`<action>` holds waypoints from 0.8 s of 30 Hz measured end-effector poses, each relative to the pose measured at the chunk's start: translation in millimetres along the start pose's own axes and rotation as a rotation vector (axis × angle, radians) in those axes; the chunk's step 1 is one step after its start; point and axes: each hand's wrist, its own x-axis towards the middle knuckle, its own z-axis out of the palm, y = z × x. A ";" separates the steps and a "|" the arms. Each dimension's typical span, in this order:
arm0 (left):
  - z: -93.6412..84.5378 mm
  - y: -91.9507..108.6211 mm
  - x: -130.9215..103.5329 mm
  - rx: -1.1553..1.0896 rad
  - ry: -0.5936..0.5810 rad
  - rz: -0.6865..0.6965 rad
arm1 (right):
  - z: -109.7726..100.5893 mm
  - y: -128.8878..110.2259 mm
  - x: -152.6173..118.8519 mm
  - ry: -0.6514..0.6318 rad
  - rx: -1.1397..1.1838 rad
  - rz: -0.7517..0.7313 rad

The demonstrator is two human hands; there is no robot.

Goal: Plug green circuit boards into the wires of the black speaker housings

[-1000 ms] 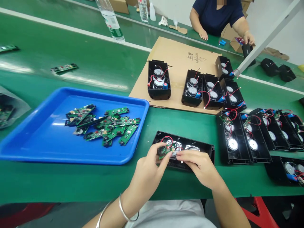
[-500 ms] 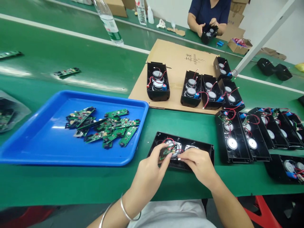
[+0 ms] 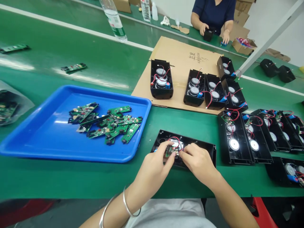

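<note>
Between the thumb and fingers of my left hand (image 3: 155, 164) is a small green circuit board (image 3: 170, 150), held above a black speaker housing (image 3: 201, 145). My right hand (image 3: 198, 161) pinches a small white wire plug at the board's right edge; the fingers largely cover the plug, and I cannot tell whether it is seated. Inside the housing a round silver speaker (image 3: 177, 144) shows behind the board, with a red wire (image 3: 175, 138) looping over it. The second speaker is hidden by my right hand.
Left of the housing stands a blue tray (image 3: 57, 152) with several circuit boards (image 3: 111, 123). Several black housings (image 3: 234, 155) with speakers and wires line the right side. More rest on a cardboard sheet (image 3: 178, 50). Across the table a person (image 3: 215, 15) handles a black housing.
My right hand has brought the white plug up against the board's edge. The view has shifted slightly. Across the table, the person's one hand has moved down to a blue item.
</note>
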 end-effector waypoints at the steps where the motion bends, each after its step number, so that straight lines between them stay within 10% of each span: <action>1: -0.4 0.6 0.6 -0.008 -0.018 0.005 | 0.8 0.3 -0.5 0.002 0.002 0.000; 18: -5.7 -5.3 2.7 -0.177 -0.175 -0.001 | 16.9 -7.4 -4.5 0.005 0.075 0.275; 24: -5.3 -3.5 2.5 -0.254 -0.125 -0.200 | -8.2 -2.9 -2.3 -0.226 -0.018 0.266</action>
